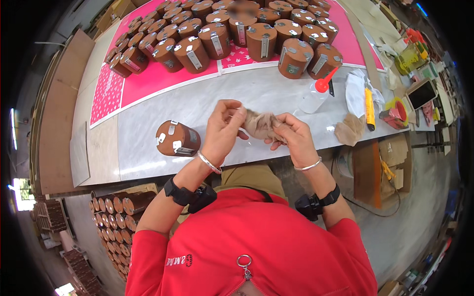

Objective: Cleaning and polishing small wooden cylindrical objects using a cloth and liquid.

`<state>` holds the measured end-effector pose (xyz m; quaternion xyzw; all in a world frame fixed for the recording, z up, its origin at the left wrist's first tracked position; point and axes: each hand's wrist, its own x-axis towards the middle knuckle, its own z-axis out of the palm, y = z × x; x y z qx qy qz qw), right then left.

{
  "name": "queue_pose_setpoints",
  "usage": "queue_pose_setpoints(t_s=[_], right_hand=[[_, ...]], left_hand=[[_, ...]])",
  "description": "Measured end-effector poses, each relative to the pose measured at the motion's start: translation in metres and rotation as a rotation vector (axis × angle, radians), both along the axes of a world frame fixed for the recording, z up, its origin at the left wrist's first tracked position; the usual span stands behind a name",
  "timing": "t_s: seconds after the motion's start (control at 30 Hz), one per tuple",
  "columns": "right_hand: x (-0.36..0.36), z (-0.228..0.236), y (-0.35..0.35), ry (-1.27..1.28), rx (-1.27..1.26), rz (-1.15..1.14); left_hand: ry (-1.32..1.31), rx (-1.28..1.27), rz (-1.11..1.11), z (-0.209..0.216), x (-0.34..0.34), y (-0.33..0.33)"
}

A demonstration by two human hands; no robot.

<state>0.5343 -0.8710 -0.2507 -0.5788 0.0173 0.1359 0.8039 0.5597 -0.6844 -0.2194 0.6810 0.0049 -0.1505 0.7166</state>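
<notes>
A crumpled beige-grey cloth [262, 125] is stretched between my hands above the near edge of the table. My left hand [226, 126] pinches its left end with thumb and fingers. At the other end, my right hand [293, 135] has closed its fingers round the bunched fabric. Left of my left hand, a brown cylindrical box [170, 132] with silver metal fittings stands alone on the grey tabletop [143, 148].
Many similar brown cylinders [213, 37] crowd a pink sheet [168, 86] at the back. On the right are a clear bottle with red spout [316, 98], a white cloth [356, 93], a yellow tube [369, 106], a tan rag [351, 130] and a tape roll [396, 114].
</notes>
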Motion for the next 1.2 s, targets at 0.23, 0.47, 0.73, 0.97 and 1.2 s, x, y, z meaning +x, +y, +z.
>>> queue_pose_setpoints(t_s=[0.23, 0.47, 0.73, 0.97, 1.2], right_hand=[[-0.003, -0.006, 0.003, 0.015, -0.013, -0.137], [-0.002, -0.014, 0.003, -0.117, -0.065, -0.182], [0.006, -0.031, -0.001, -0.149, -0.174, -0.29], [0.006, -0.028, 0.003, -0.108, -0.013, -0.336], [0.003, -0.016, -0.009, -0.319, -0.207, -0.187]], left_hand=[[-0.011, 0.133, -0.087, -0.011, 0.002, -0.013], [-0.019, -0.088, -0.055, -0.026, 0.005, -0.014], [-0.109, -0.095, -0.144, -0.026, 0.006, -0.009], [0.081, 0.009, -0.202, -0.041, 0.005, -0.01], [0.096, -0.117, -0.156, -0.028, 0.007, -0.012]])
